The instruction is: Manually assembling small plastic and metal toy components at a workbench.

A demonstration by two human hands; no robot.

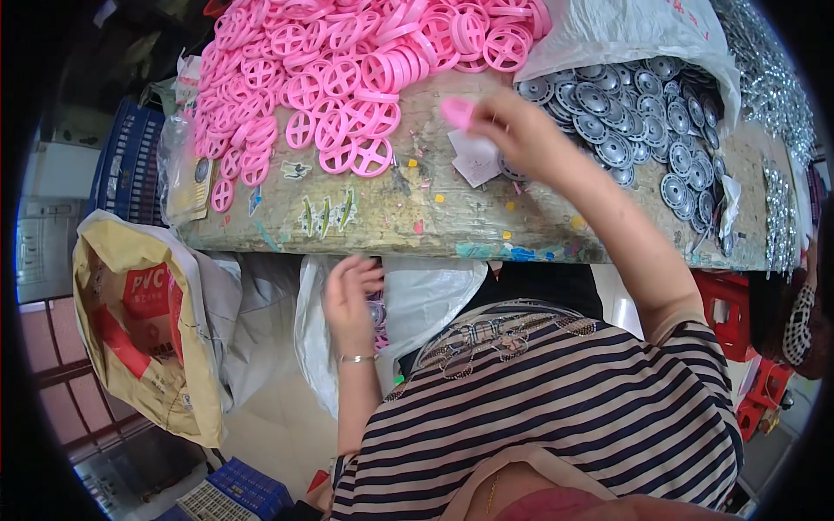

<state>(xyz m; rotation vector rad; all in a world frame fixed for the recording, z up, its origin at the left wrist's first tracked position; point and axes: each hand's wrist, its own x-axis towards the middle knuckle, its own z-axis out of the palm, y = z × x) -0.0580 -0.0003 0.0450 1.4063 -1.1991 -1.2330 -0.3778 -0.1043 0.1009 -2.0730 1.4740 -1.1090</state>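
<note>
My right hand (512, 135) is above the table, its fingers closed on a pink plastic wheel ring (455, 113), which is slightly blurred. To its left spreads a large heap of pink wheel rings (334, 78) with cross spokes. On its other side, grey round wheel covers (647, 113) spill from a white sack (625, 35). My left hand (352, 291) hovers just below the table edge, over an opened white bag (426, 291). Its fingers are loosely bent and apart, with nothing seen in them. Finished-looking grey and pink pieces (377, 314) partly show in that bag, behind my left hand.
The worn table (391, 221) carries a paper scrap (476, 158), sticker cutouts (328, 214) and small coloured bits. At the left stand a tan woven sack (104, 260) and blue crates (130, 156). Silver tinsel (773, 78) hangs at the right, above red crates (725, 308).
</note>
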